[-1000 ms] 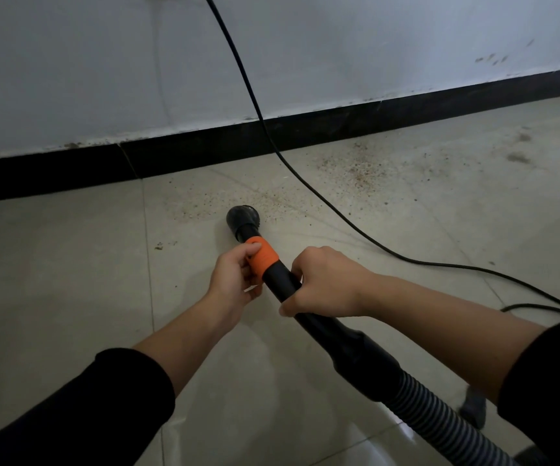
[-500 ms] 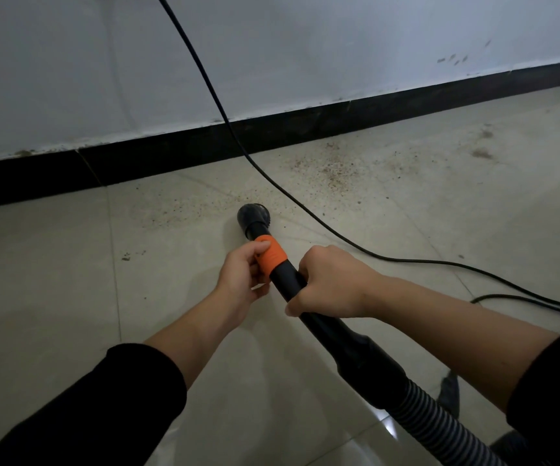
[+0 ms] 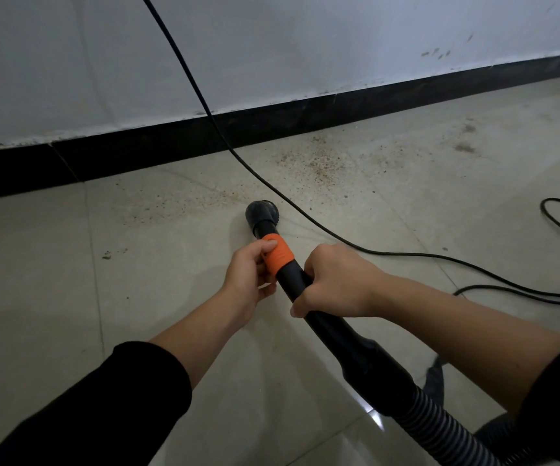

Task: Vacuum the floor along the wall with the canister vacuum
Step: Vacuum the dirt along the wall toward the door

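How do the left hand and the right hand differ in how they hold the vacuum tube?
The left hand grips the orange collar near the nozzle; the right hand grips the black tube further back. The left hand lies beside it, the right hand over it. Both are curled.

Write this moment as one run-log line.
left hand: holds orange collar on black vacuum wand | right hand: grips wand behind collar | round black nozzle: beside brown crumb scatter on beige tile floor
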Demonstrator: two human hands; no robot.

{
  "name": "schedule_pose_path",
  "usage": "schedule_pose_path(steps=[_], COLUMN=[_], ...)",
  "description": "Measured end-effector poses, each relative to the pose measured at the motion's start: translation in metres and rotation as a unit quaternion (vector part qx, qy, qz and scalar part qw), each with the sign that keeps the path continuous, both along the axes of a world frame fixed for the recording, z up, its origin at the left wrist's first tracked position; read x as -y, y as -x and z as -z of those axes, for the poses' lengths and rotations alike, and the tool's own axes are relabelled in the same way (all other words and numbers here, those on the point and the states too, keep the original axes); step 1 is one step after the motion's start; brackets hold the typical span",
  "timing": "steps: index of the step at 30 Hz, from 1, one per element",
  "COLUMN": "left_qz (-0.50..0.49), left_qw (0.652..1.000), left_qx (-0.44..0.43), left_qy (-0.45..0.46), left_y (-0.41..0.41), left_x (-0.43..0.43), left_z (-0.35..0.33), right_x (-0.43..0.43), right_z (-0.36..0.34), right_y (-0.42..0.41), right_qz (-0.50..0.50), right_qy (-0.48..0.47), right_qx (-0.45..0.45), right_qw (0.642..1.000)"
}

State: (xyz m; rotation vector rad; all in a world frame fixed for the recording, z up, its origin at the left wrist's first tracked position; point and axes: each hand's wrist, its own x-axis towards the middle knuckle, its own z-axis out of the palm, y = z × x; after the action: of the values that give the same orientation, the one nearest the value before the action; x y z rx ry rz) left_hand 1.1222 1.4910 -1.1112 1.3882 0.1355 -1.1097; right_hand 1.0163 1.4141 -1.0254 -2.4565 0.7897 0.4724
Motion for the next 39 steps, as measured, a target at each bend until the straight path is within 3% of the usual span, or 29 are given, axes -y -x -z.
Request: schedule_pose_path(steps=[22,39], left_qz=[-0.197,-0.243], left_qw=[0.977,0.964], left_qx=[0.068,0.077], left_qy=[-0.056,-0.079], left_y=[-0.056,-0.081], left_x=[-0.127,-0.162], left_z=[-0.005,-0.004], right_x=[-0.087,-0.115], right_z=[0.012,0.033], right_y=[-0.085,-0.11], right_qz=[-0.165,-0.189], right_qy=[-0.07,-0.07], right_qx=[0.022,0.061], right_qw=[0.984,0.978])
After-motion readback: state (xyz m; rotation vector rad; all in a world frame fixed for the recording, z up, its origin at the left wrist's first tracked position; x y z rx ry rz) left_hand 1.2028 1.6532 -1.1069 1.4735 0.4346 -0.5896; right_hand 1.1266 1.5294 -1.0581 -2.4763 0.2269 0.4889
